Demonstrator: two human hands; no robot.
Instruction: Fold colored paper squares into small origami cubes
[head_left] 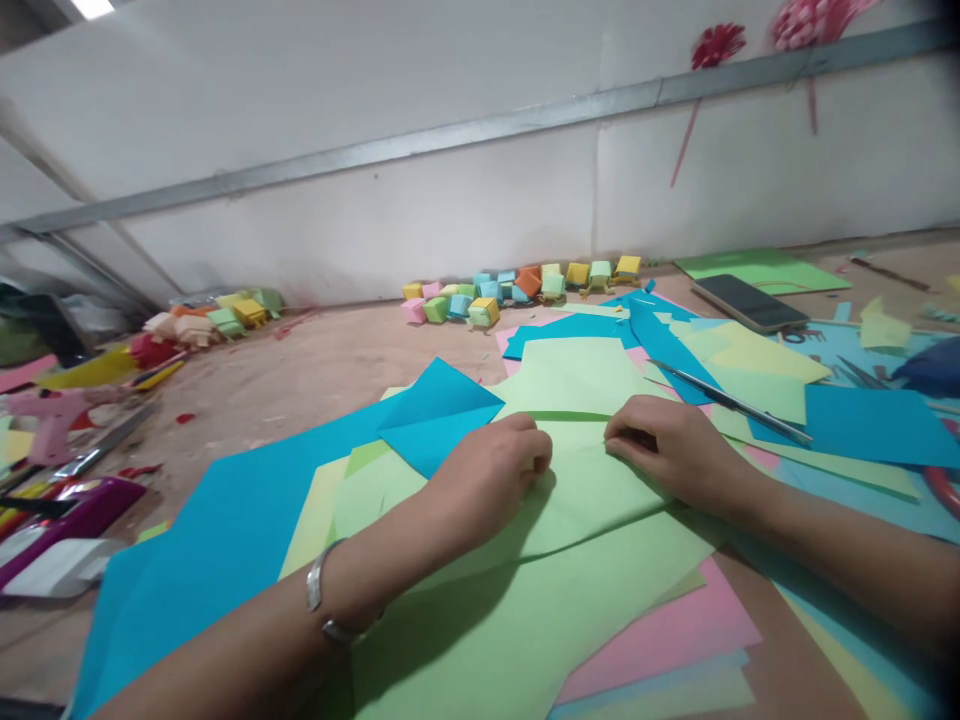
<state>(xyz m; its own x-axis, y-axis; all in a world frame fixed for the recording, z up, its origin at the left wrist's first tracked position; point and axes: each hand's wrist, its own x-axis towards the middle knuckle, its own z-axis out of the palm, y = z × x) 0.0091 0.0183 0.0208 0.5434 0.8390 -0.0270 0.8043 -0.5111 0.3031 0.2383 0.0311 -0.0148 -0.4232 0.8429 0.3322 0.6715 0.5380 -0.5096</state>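
Observation:
A pale green paper sheet [577, 490] lies before me on a larger green sheet [480, 620]. My left hand [491, 470], bracelet on its wrist, rests on the upper sheet with its fingers curled down and closed against the paper; the fingertips are partly hidden. At the right of the sheet my right hand [675, 450] is closed, thumb and forefinger pinching the paper near its upper edge. A folded blue paper piece [439, 410] lies just beyond my left hand. Behind my right hand a slim metal craft knife or pen [731, 402] lies on paper scraps.
Small coloured paper cubes [484, 312] line the wall, with another cluster [251, 312] at left. A pink glue gun [49, 420] and a purple tool [75, 520] lie left. A phone [750, 302] sits at back right. Blue sheets [217, 520] and pink sheets [675, 640] surround the hands.

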